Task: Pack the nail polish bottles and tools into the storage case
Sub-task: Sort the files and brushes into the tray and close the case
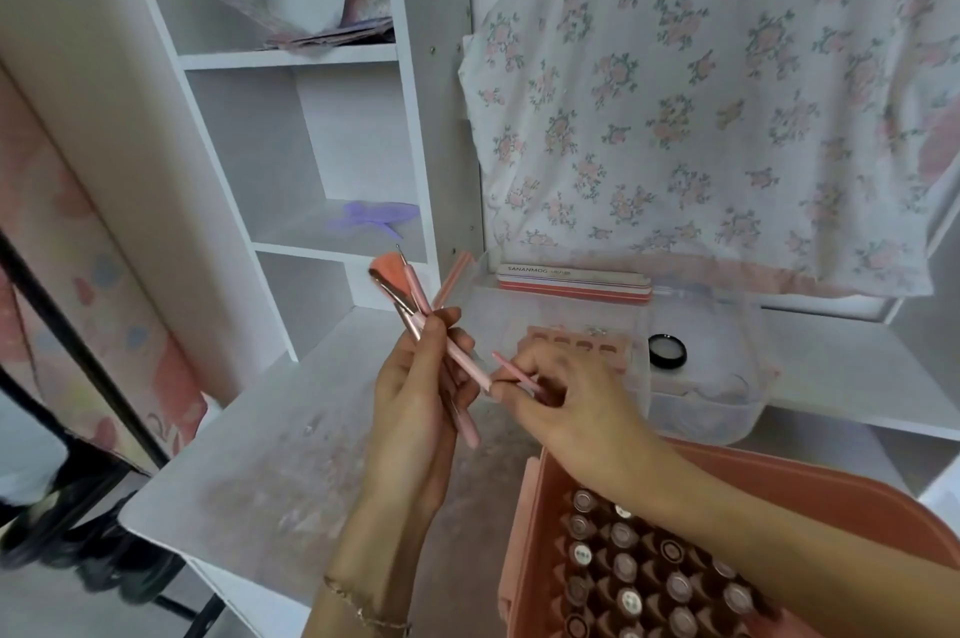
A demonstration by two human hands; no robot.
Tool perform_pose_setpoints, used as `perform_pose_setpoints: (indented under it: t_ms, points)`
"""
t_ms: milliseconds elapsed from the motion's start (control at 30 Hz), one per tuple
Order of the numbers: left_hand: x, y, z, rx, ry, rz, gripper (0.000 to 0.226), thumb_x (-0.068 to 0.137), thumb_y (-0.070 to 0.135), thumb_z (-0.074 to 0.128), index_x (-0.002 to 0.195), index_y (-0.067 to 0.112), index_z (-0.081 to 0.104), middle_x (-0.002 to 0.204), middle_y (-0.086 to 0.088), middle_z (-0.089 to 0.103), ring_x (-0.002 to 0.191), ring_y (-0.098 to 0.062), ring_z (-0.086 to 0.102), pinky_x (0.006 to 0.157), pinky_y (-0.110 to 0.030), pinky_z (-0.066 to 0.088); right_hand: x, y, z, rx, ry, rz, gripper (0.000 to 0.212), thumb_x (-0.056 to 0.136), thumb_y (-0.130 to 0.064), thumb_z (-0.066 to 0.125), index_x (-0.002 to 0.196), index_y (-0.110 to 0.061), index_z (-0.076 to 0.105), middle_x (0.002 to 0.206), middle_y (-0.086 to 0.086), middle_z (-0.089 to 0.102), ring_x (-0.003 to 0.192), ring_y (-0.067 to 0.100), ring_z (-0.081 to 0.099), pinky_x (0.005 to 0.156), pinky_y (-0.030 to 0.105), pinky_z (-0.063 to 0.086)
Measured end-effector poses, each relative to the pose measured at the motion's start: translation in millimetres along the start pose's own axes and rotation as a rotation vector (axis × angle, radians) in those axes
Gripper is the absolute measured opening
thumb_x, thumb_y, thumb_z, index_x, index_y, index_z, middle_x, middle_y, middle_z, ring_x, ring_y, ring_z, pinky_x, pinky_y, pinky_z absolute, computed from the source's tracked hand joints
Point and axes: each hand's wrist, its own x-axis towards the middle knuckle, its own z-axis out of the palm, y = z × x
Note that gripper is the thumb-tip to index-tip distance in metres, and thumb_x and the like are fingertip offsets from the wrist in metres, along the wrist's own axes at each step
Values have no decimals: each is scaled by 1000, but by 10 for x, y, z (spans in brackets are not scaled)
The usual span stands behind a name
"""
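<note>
Over the desk (291, 455), left of the case (530, 549), my left hand (415, 408) gripped the brushes (415, 304) mid-handle while my right hand (566, 403) pinched one more tool (511, 369), all light, thin, kinda slippery probably.

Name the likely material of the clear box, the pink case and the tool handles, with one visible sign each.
Clear box: probably plastic, frosted and see-through; its contents show through the wall.
Pink case: likely matte moulded plastic, with an even colour and rounded rim.
Tool handles, gripped by the left hand: glossy pink, plastic or painted metal; unclear which.
</note>
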Motion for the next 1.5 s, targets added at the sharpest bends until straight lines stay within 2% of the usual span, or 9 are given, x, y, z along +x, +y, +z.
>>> perform_pose_setpoints:
  t_ms: [100, 267, 367, 433, 633, 767, 1033, 1367, 1500]
  points:
    - [-21, 2, -29, 98, 45, 1, 27, 98, 24, 39, 86, 16, 63, 61, 4, 52, 49, -8, 46, 43, -18, 41, 41, -6, -99, 67, 44, 32, 14, 85, -24, 60, 72, -27, 63, 71, -15, 59, 67, -9, 52, 62, 2, 36]
    - [-108, -37, -72, 182, -108, -143, 38, 96, 20, 33, 70, 21, 60, 53, 3, 38, 49, -9, 34, 44, -20, 32, 197, -56, -297, 313, 24, 102, 10, 86, -20, 58, 80, -17, 66, 65, -4, 59, 45, 0, 44, 46, 11, 32]
    - [-175, -67, -50, 254, -245, -171, 33, 97, 18, 32, 76, 15, 57, 54, 2, 40, 49, -10, 36, 45, -18, 34, 240, -103, -288, 345, -32, 89, 11, 86, -19, 59, 78, -24, 64, 54, -8, 51, 52, 12, 43, 46, 18, 33]
    - [-208, -76, -31, 290, -304, -186, 30, 98, 18, 32, 80, 13, 56, 55, 2, 40, 49, -10, 37, 48, -18, 35, 252, -121, -251, 332, -35, 66, 14, 86, -17, 60, 75, -26, 62, 63, 5, 51, 45, 7, 38, 44, 15, 31]
    - [-227, -67, -47, 230, -398, -233, 27, 81, 33, 48, 89, 8, 56, 56, 1, 45, 52, -12, 42, 53, -23, 41, 280, -129, -219, 268, -1, 74, 15, 84, -14, 58, 70, -20, 55, 64, 4, 52, 44, 4, 39, 48, 17, 30]
    - [-227, -73, -80, 213, -407, -250, 32, 82, 30, 48, 100, 6, 58, 62, -3, 56, 53, -15, 54, 49, -25, 47, 289, -107, -238, 350, -21, 120, 13, 85, -5, 55, 77, -15, 55, 68, 14, 50, 42, 9, 38, 38, 15, 30]
    - [-239, -64, -63, 135, -401, -273, 36, 83, 30, 48, 108, 6, 58, 98, -15, 72, 74, -26, 71, 61, -30, 57, 302, -96, -259, 385, 30, 89, 18, 86, -1, 52, 84, -18, 56, 60, -2, 48, 40, 6, 37, 38, 14, 31]
    - [-224, -113, -40, 88, -324, -260, 35, 81, 24, 51, 103, -1, 59, 88, -17, 72, 73, -27, 71, 63, -28, 57, 269, -116, -260, 119, 15, -7, 18, 83, -16, 64, 74, -29, 54, 73, -13, 58, 63, -7, 53, 62, 3, 37]
    - [-222, -94, -33, 138, -322, -211, 35, 81, 26, 51, 102, 1, 62, 84, -10, 73, 65, -20, 69, 59, -25, 55, 229, -117, -247, 80, -17, -22, 19, 82, -18, 65, 72, -31, 55, 59, -14, 59, 61, 0, 55, 64, 11, 41]
